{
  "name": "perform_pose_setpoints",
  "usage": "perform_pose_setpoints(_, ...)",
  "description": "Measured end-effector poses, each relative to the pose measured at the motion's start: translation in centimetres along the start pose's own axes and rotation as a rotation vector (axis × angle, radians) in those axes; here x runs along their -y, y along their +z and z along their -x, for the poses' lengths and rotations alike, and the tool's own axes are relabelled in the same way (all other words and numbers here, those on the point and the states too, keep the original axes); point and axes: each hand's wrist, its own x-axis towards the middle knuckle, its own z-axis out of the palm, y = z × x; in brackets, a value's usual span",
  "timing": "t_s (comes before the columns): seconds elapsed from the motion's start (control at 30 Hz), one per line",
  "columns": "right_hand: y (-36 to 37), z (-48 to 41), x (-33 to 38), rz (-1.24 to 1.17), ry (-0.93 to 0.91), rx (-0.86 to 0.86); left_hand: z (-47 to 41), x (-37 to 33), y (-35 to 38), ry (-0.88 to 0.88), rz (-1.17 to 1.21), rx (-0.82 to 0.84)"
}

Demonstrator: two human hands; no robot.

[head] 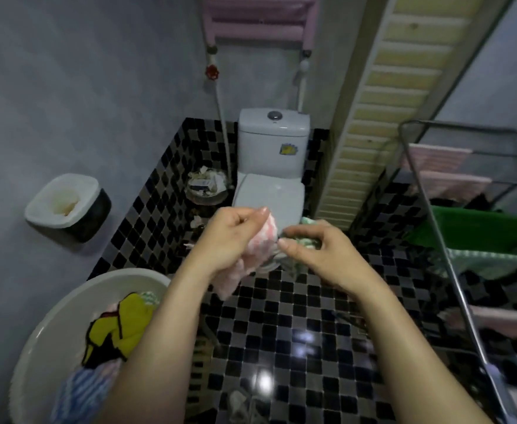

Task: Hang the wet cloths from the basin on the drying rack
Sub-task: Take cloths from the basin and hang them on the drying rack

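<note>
My left hand (231,237) grips a pink-and-white wet cloth (252,255) that hangs down below it, held over the tiled floor. My right hand (315,249) pinches the same bundle at its right end, where a green-and-white striped part (307,237) shows. The white basin (52,325) sits at the lower left and holds a yellow cloth (122,325), a blue striped cloth (83,390) and others. The metal drying rack (452,264) stands at the right with pink towels (443,166) and a green cloth (477,231) hung on it.
A white toilet (274,166) stands straight ahead with a full waste bin (206,188) to its left. A white wall box (67,206) hangs on the left wall. A pink radiator (260,16) is up high. The wooden slatted panel (382,108) leans beside the rack.
</note>
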Motion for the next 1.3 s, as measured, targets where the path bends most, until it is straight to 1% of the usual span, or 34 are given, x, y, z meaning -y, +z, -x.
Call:
perform_pose_setpoints(0.07, -1.7, 1.9, -0.5, -0.104, -0.063, 0.107, 0.3, -1.7, 2.8, -0.007, 0.05, 0.125)
perform_pose_setpoints(0.1, -2.3, 2.9, -0.9, -0.171, -0.098, 0.115, 0.5, -2.5, 4.1, 0.013, 0.047, 0.192)
perform_pose_setpoints(0.17, -3.4, 4.3, -1.7, -0.318, -0.093, 0.077, 0.7, -3.7, 6.2, 0.07, 0.018, 0.303)
perform_pose_setpoints(0.23, -4.9, 5.9, -2.7, -0.33, -0.06, 0.036, 1.0, -4.9, 8.1, 0.124, 0.021, 0.349)
perform_pose_setpoints(0.33, -7.6, 8.6, -4.2, -0.225, -0.043, 0.029, 1.1, -6.5, 11.2, 0.198, 0.054, 0.366)
perform_pose_setpoints(0.43, -10.0, 11.1, -5.4, -0.243, -0.009, 0.043, 1.0, -8.1, 14.4, 0.269, 0.102, 0.388)
perform_pose_setpoints(0.6, -13.7, 13.5, -7.3, -0.134, 0.087, 0.113, -0.3, -9.3, 18.2, 0.296, 0.194, 0.31)
perform_pose_setpoints(0.7, -16.2, 14.1, -8.7, -0.078, 0.159, 0.075, -1.8, -9.6, 20.4, 0.294, 0.204, 0.34)
perform_pose_setpoints(0.8, -18.2, 13.7, -10.5, 0.064, 0.227, 0.012, -3.5, -9.5, 22.5, 0.32, 0.176, 0.395)
perform_pose_setpoints(0.87, -19.3, 13.3, -11.7, 0.091, 0.259, -0.045, -4.7, -9.8, 23.9, 0.321, 0.255, 0.439)
perform_pose_setpoints(0.97, -21.0, 12.7, -13.3, -0.071, 0.245, -0.197, -7.6, -10.2, 26.0, 0.276, 0.331, 0.54)
perform_pose_setpoints(1.07, -22.9, 12.2, -14.2, -0.282, 0.254, -0.359, -10.3, -10.8, 27.4, 0.287, 0.305, 0.62)
perform_pose_setpoints(1.1, -23.4, 12.2, -14.4, -0.341, 0.251, -0.384, -11.0, -11.0, 27.8, 0.296, 0.295, 0.646)
perform_pose_setpoints(1.13, -23.9, 12.1, -14.7, -0.361, 0.241, -0.376, -11.6, -11.3, 28.2, 0.293, 0.295, 0.679)
perform_pose_setpoints(1.23, -24.8, 11.4, -14.7, -0.298, 0.217, -0.287, -13.0, -12.3, 30.4, 0.283, 0.282, 0.797)
perform_pose_setpoints(1.3, -25.5, 10.9, -14.9, -0.365, 0.206, -0.322, -13.5, -13.1, 32.9, 0.31, 0.257, 0.866)
